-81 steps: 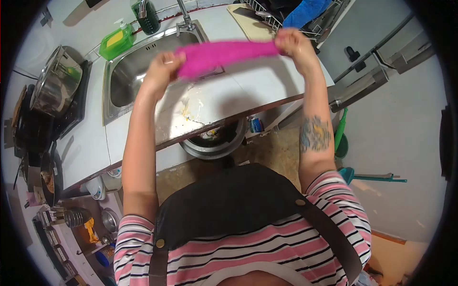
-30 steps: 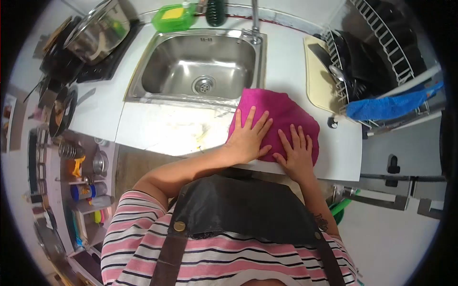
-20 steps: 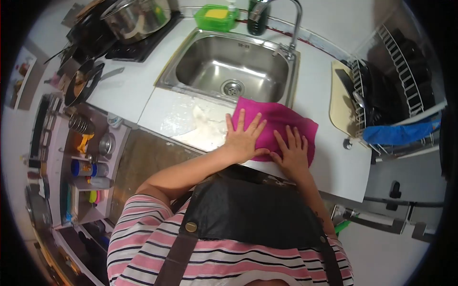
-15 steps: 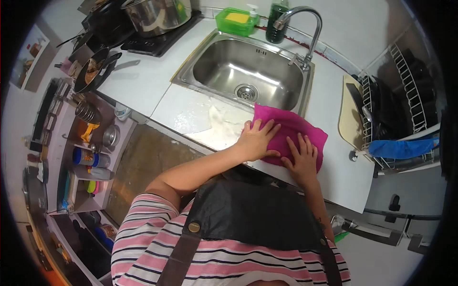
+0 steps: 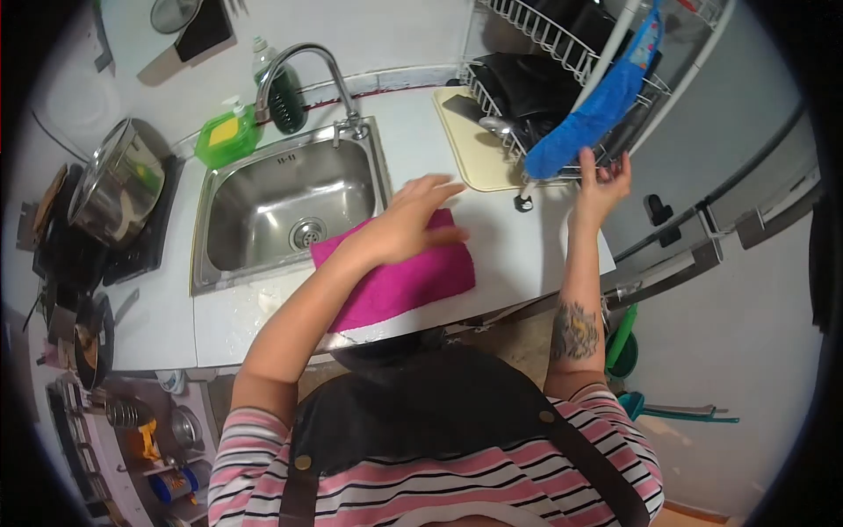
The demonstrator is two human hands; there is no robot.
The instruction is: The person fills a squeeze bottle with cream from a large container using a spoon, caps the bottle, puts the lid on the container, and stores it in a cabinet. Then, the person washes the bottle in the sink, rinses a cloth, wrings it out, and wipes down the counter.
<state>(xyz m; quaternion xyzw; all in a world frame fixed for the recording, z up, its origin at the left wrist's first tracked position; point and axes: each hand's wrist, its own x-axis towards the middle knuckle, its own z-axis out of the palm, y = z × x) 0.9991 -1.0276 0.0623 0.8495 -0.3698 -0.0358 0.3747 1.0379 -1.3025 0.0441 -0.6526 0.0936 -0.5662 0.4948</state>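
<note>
A magenta cloth (image 5: 404,285) lies spread on the white counter beside the sink's front right corner. Above it hovers my left hand (image 5: 413,224), fingers apart, holding nothing. My right hand (image 5: 603,189) is raised at the lower edge of the dish rack, its fingers apart around the rack's edge just below a blue cloth (image 5: 584,132). The blue cloth hangs over the rack's bars. Whether my right fingertips touch the cloth or rack cannot be made out.
The steel sink (image 5: 290,206) and curved faucet (image 5: 351,97) stand at the left. A cream board (image 5: 474,158) leans by the dish rack (image 5: 562,35). Further left are a large pot (image 5: 123,189) and a pan (image 5: 92,338). A fridge handle (image 5: 667,268) is at the right.
The view has turned to the right. My right hand has left the magenta cloth and reached up to the rack. My left hand has lifted off the cloth, which now lies partly folded.
</note>
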